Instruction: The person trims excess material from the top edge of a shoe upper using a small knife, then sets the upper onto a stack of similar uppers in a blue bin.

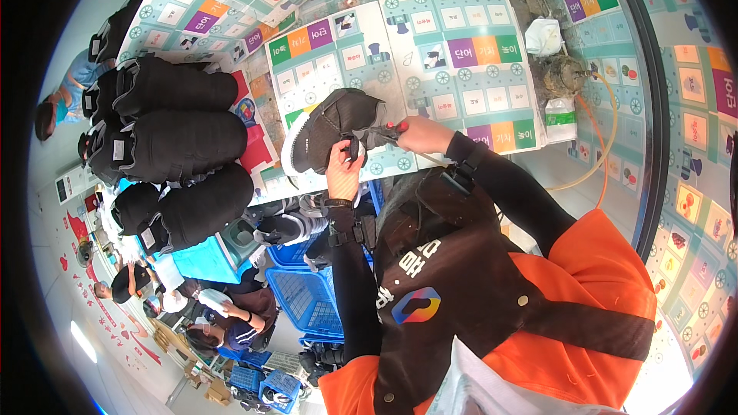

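A black shoe (327,127) with a white sole edge lies tilted on the patterned table, its sole toward the left. My left hand (344,173) grips the shoe at its near side, fingers closed on the dark edge by the opening. Close by on the right, my right hand (425,137) is closed round a small dark tool with red parts (394,129). The tool's front end meets the shoe's opening; its exact kind is partly hidden by my fingers. A thin pale hose shows just below my right hand.
Black padded, rounded pieces with white labels (184,146) are piled at the left. Blue baskets (307,300) and grey shoes (288,227) lie below the table edge. At the right, a yellow hose (613,127) loops from a dirty fitting (565,75). Other people work at the far lower left.
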`<action>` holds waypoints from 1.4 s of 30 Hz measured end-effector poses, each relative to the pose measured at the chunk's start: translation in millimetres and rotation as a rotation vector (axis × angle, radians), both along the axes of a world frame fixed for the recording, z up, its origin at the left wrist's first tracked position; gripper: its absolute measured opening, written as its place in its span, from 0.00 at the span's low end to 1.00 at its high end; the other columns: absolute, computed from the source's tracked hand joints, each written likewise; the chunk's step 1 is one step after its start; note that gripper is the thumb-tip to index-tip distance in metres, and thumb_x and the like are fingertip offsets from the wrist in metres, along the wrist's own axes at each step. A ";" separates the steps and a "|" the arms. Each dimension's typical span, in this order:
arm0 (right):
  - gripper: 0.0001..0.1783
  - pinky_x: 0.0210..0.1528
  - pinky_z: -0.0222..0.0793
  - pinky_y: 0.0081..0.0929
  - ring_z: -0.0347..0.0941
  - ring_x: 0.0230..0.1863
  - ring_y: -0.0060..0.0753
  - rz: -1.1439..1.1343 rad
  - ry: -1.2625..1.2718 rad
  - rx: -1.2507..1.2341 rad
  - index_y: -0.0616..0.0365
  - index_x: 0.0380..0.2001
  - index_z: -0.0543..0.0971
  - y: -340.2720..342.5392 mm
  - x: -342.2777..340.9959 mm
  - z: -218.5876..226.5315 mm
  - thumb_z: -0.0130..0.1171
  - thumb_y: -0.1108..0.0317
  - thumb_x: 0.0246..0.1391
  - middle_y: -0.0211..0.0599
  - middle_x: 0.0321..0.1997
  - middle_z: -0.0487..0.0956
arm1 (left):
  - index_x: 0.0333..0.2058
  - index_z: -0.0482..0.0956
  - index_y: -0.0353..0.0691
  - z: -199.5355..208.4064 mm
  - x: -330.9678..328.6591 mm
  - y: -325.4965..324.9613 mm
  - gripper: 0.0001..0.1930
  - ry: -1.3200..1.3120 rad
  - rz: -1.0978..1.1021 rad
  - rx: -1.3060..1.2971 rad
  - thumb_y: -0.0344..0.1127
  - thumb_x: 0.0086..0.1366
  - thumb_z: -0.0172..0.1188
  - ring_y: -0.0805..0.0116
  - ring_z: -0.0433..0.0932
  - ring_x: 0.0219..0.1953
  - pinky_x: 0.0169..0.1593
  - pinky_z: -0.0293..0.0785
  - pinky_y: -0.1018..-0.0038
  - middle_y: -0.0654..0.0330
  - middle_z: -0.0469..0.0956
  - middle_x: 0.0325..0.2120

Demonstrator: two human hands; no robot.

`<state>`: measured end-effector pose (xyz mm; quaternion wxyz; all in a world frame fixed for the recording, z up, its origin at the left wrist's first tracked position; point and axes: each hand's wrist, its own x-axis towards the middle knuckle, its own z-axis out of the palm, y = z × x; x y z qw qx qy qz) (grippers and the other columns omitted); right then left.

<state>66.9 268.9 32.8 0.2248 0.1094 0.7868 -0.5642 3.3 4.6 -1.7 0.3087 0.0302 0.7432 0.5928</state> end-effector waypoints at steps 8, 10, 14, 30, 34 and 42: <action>0.13 0.30 0.68 0.48 0.77 0.26 0.57 -0.028 0.000 0.035 0.69 0.22 0.79 4.5 -1.3 -16.0 0.60 0.66 0.40 0.57 0.22 0.79 | 0.59 0.68 0.37 3.2 -1.3 0.6 0.25 0.054 -0.056 -0.010 0.19 0.65 0.63 0.72 0.81 0.45 0.49 0.76 0.79 0.58 0.82 0.45; 0.13 0.30 0.68 0.48 0.78 0.26 0.57 -0.047 -0.018 0.022 0.69 0.22 0.79 3.4 -2.6 -12.6 0.60 0.66 0.40 0.57 0.22 0.79 | 0.59 0.68 0.37 3.2 -0.8 -0.7 0.26 0.053 -0.049 -0.027 0.19 0.65 0.64 0.72 0.81 0.45 0.49 0.76 0.79 0.58 0.82 0.45; 0.13 0.30 0.69 0.47 0.78 0.25 0.57 -0.064 -0.025 0.002 0.69 0.21 0.79 2.7 -2.6 -6.1 0.61 0.66 0.41 0.57 0.21 0.79 | 0.59 0.68 0.36 4.8 -0.9 -2.1 0.25 0.076 -0.061 -0.056 0.20 0.65 0.64 0.72 0.81 0.45 0.50 0.76 0.78 0.58 0.82 0.45; 0.15 0.37 0.71 0.57 0.78 0.33 0.70 -0.058 0.006 0.084 0.70 0.20 0.78 4.3 -5.6 -11.4 0.56 0.64 0.43 0.66 0.26 0.78 | 0.58 0.68 0.37 6.0 -4.4 1.2 0.25 0.026 -0.033 -0.053 0.19 0.65 0.64 0.70 0.81 0.48 0.52 0.76 0.75 0.58 0.82 0.45; 0.16 0.38 0.71 0.56 0.78 0.33 0.70 -0.125 0.037 0.131 0.70 0.21 0.79 3.6 -6.2 -12.5 0.56 0.63 0.44 0.65 0.26 0.79 | 0.58 0.69 0.38 5.1 -4.6 0.5 0.25 0.039 -0.037 -0.053 0.19 0.64 0.64 0.70 0.81 0.48 0.52 0.77 0.75 0.58 0.82 0.45; 0.16 0.39 0.74 0.55 0.78 0.34 0.69 -0.060 -0.192 -0.006 0.69 0.22 0.80 7.9 -6.9 6.9 0.55 0.63 0.47 0.64 0.27 0.80 | 0.58 0.69 0.37 4.3 -3.6 -1.7 0.24 0.031 -0.029 -0.036 0.20 0.65 0.64 0.71 0.81 0.47 0.51 0.77 0.75 0.58 0.82 0.44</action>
